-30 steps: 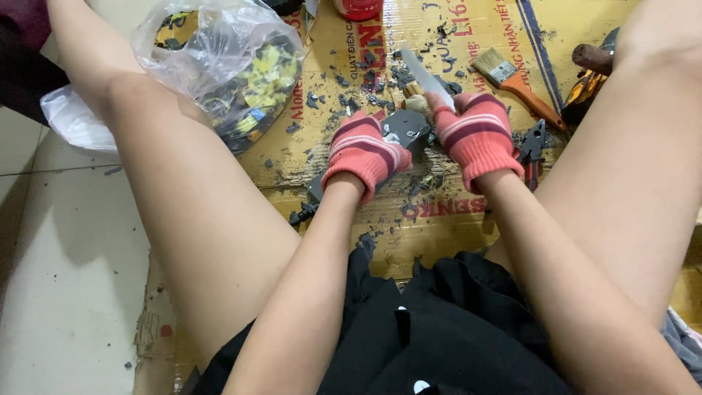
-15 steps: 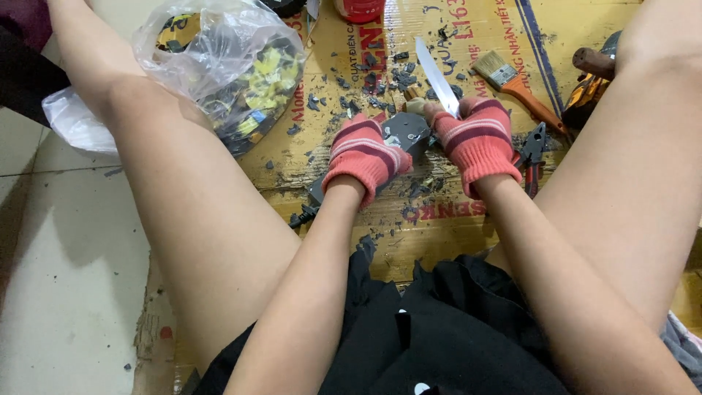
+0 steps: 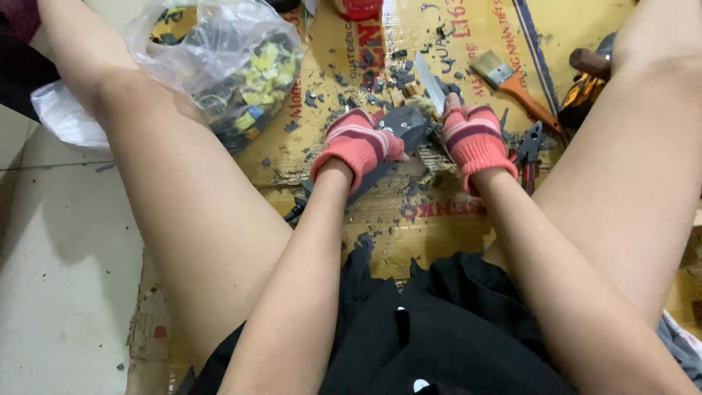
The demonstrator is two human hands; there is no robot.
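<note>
Dark grey part [image 3: 404,126] — clamped in gloved left hand [image 3: 358,143], knife [image 3: 430,82] gripped in gloved right hand [image 3: 474,135] — on cardboard [image 3: 322,146].

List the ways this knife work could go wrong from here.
1. The left hand steadies the dark grey casing right beside the knife blade held by the right hand; a slip could cut through the knit glove.
2. Bare legs flank the cardboard sheet, so a skidding blade could reach skin.
3. Plastic chips litter the cardboard; the casing may shift on them.
</note>
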